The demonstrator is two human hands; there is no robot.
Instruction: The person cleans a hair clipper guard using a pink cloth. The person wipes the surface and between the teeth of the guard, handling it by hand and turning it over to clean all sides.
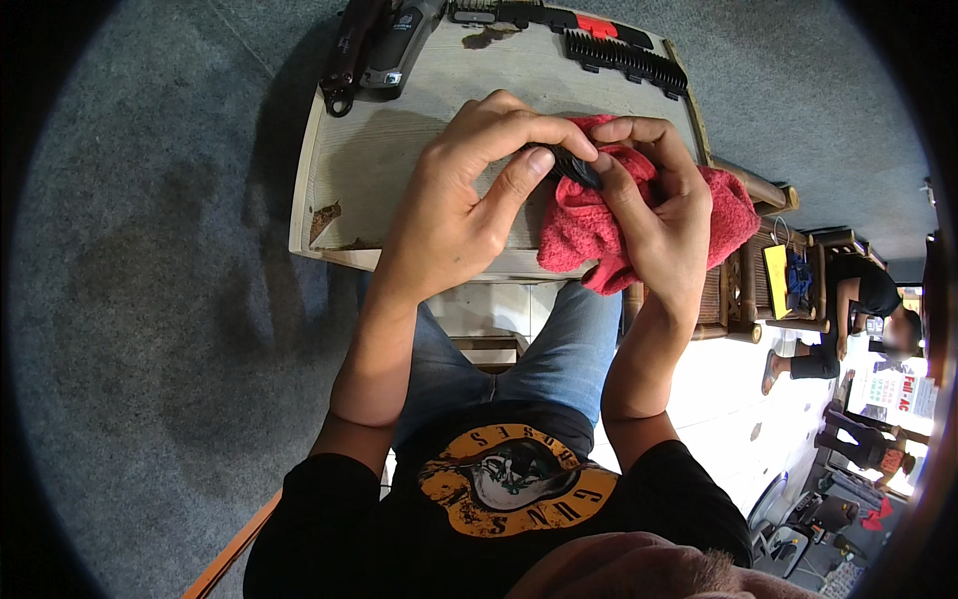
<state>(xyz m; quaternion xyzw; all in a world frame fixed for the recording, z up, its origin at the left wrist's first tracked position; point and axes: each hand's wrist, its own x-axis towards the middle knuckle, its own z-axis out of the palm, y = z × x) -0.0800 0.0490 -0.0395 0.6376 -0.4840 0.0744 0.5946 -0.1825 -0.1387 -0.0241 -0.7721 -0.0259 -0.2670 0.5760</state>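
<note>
Over a wooden tabletop (419, 120), my left hand (471, 187) pinches one end of a small black comb-like piece (575, 168), perhaps a clipper guard, between thumb and forefinger. My right hand (658, 195) holds a crumpled red cloth (580, 232), with the other end of the piece against it at the thumb. The fingers partly hide the black piece. At the far left of the tabletop lie a grey hair clipper (400, 49) and a dark clipper (348, 56). A long black clipper guard comb (625, 60) rests at the far right.
More guard combs (516, 13) and a red piece (596, 26) line the far edge. A grey wall (172, 224) stands close at the left. Bamboo furniture (718, 299) is on the right, with a yellow item (778, 281); beyond it a person (846, 299) sits.
</note>
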